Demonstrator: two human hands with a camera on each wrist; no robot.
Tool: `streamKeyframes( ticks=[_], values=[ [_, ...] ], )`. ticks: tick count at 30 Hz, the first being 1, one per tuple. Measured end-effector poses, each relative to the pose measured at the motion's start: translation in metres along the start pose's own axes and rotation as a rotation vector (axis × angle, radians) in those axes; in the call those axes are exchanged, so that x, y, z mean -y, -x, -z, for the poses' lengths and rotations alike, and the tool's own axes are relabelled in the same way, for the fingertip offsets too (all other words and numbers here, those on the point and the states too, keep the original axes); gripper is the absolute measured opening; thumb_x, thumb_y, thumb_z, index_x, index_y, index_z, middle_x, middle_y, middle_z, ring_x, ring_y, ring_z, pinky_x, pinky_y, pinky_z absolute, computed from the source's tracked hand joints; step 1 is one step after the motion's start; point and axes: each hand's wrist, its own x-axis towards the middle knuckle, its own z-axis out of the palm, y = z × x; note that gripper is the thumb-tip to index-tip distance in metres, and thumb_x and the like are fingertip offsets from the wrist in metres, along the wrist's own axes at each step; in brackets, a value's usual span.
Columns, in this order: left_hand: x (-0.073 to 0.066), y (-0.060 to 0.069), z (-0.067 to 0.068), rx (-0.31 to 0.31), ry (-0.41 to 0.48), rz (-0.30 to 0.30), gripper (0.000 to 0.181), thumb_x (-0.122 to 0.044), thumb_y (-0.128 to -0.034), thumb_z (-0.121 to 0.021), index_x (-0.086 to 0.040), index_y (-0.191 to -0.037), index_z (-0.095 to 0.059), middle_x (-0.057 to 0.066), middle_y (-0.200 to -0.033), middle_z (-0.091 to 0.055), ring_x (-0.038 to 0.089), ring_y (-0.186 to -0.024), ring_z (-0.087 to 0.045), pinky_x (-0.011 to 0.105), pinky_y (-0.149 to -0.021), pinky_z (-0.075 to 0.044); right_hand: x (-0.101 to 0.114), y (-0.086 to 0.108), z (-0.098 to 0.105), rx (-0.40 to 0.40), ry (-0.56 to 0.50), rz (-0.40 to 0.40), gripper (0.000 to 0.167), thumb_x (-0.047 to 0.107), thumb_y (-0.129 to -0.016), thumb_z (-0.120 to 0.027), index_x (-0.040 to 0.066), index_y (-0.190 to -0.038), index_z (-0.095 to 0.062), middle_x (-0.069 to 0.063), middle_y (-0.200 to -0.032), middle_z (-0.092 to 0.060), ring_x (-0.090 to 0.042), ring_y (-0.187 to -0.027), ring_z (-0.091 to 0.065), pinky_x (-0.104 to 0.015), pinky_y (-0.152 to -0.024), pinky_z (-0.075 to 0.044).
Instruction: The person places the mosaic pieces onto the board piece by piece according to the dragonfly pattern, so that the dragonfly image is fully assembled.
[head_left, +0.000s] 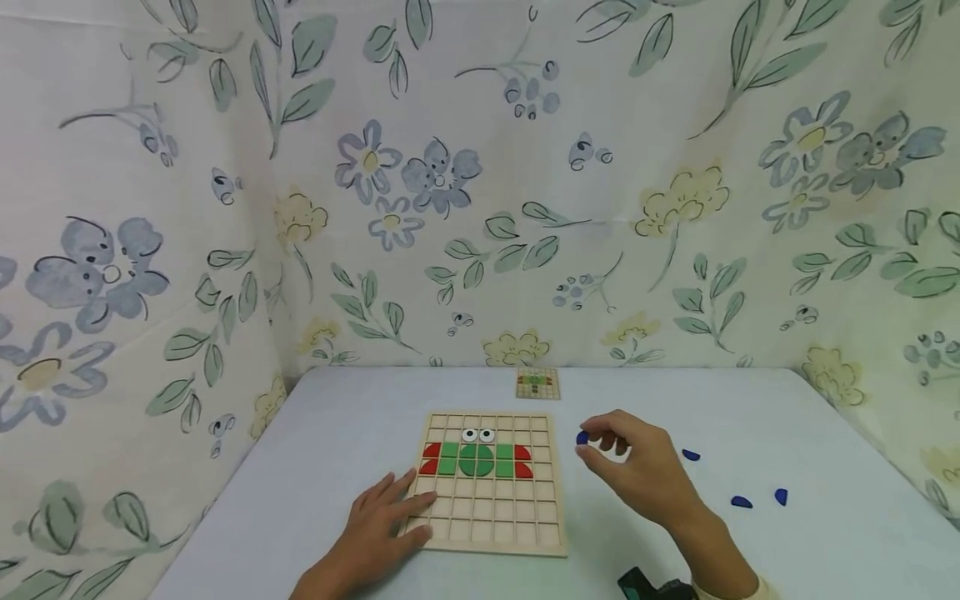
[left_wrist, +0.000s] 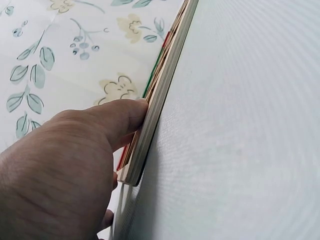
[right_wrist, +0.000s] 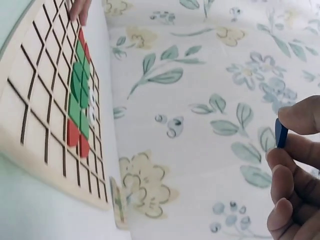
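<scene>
A wooden grid board [head_left: 491, 508] lies on the table, with green tiles [head_left: 476, 460], red tiles [head_left: 522, 462] and two round eye pieces [head_left: 478, 435] set in its upper squares. My left hand [head_left: 382, 525] rests on the board's left edge, fingers spread; in the left wrist view the thumb [left_wrist: 125, 112] touches the rim. To the right of the board, my right hand [head_left: 637, 467] is raised and pinches a small dark blue rounded tile [right_wrist: 281, 133] between thumb and index finger.
Three more blue tiles lie on the table at the right: one farther back [head_left: 691, 455], one in front [head_left: 741, 502] and one at the far right [head_left: 782, 497]. A small pattern card [head_left: 537, 395] lies behind the board. Floral cloth [head_left: 480, 208] surrounds the white table [head_left: 337, 450].
</scene>
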Motion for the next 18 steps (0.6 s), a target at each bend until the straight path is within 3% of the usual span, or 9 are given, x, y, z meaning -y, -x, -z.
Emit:
streamKeyframes(
  ticks=[7,13,18],
  values=[
    [0.002,-0.001,-0.002,0.001,0.002,0.011,0.051,-0.058,-0.0887,-0.059,-0.029,-0.13,-0.064,0.009,-0.151,-0.037,0.044,-0.138,-0.022,0.068,-0.101,-0.013,0.022,-0.012,-0.041,0.055,-0.134,0.02,0.024,0.006,-0.079,-0.08,0.016,-0.098,-0.07,0.017,-0.084,-0.058,-0.01,-0.076,-0.054,-0.03,-0.065,-0.048],
    [0.003,0.0,-0.002,-0.002,-0.003,0.015,0.051,-0.058,-0.0884,-0.059,-0.028,-0.129,-0.064,0.01,-0.15,-0.038,0.045,-0.137,-0.023,0.068,-0.102,-0.013,0.026,-0.015,-0.081,0.073,-0.234,0.007,0.023,0.004,-0.08,-0.078,0.012,-0.1,-0.07,0.012,-0.085,-0.06,-0.021,-0.076,-0.057,-0.029,-0.063,-0.046],
    [0.003,0.0,-0.002,-0.003,-0.005,0.012,0.051,-0.059,-0.0885,-0.058,-0.029,-0.13,-0.064,0.01,-0.15,-0.038,0.045,-0.137,-0.023,0.068,-0.102,-0.014,0.026,-0.013,-0.111,0.095,-0.259,-0.01,0.018,0.005,-0.083,-0.075,0.008,-0.1,-0.069,0.007,-0.088,-0.062,-0.019,-0.079,-0.058,-0.033,-0.067,-0.05]
  ],
)
